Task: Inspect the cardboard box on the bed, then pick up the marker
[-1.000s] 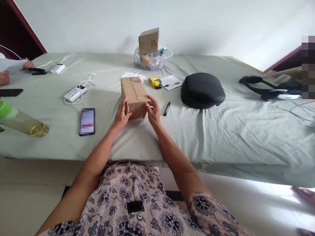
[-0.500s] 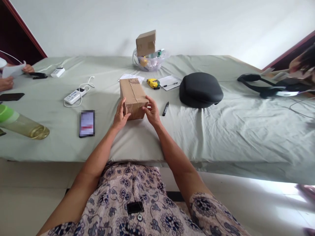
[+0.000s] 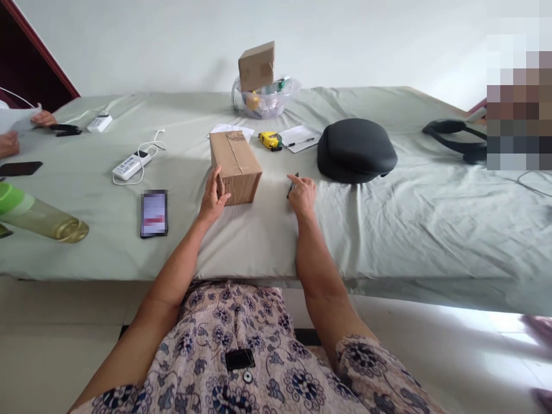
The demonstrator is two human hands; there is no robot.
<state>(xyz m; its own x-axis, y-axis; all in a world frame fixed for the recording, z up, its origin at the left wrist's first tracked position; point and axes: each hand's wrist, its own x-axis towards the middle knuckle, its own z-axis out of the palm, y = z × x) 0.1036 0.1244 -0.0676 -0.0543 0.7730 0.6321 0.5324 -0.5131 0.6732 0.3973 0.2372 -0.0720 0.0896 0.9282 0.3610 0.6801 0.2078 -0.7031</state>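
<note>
A taped brown cardboard box [image 3: 236, 155] rests on the cloth-covered table in front of me. My left hand [image 3: 213, 197] grips its near left corner, thumb on the front face and fingers along the left side. To the right of the box, my right hand [image 3: 302, 194] is over a black marker [image 3: 290, 190], closed around it with the index finger reaching forward. Part of the marker is hidden under the hand, and it still lies at the table surface.
A yellow tape measure [image 3: 269, 140], a notepad with a pen [image 3: 301, 140] and a black case [image 3: 357, 150] lie beyond. Behind is a plastic basket [image 3: 276, 104] with another box. Leftward are a phone [image 3: 154, 214], power strip [image 3: 130, 165], bottle [image 3: 43, 218] and another person's hands.
My right hand has let go of the box's right side and moved right onto the marker. The left hand stays on the box, which has not visibly moved.
</note>
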